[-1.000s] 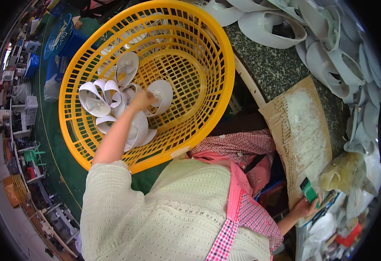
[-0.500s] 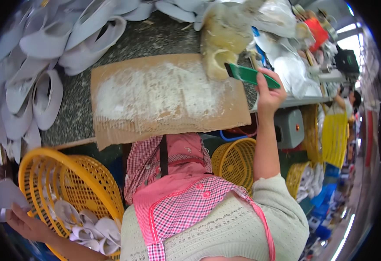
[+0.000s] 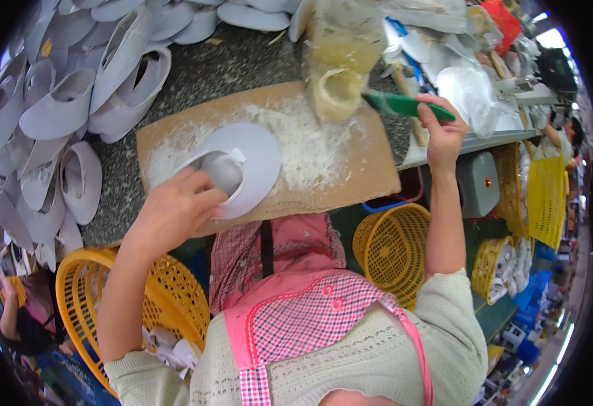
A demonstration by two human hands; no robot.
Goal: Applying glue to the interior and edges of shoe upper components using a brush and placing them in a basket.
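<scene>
Visor [image 3: 260,162], near frame centre: we are pinching it, likely for steadiness, in left hand [image 3: 178,206]; right hand [image 3: 443,141] gripping green tool [image 3: 397,105].

Workbench [image 3: 235,61] is a dark speckled top across the upper half of the frame. There's a brown cardboard sheet [image 3: 372,166] lying mid-frame, all smeared white, pale visors [image 3: 56,116] heaped over the upper left, a grubby yellowish tub [image 3: 344,57] top centre, and plasticky clutter [image 3: 464,95] upper right.
</scene>
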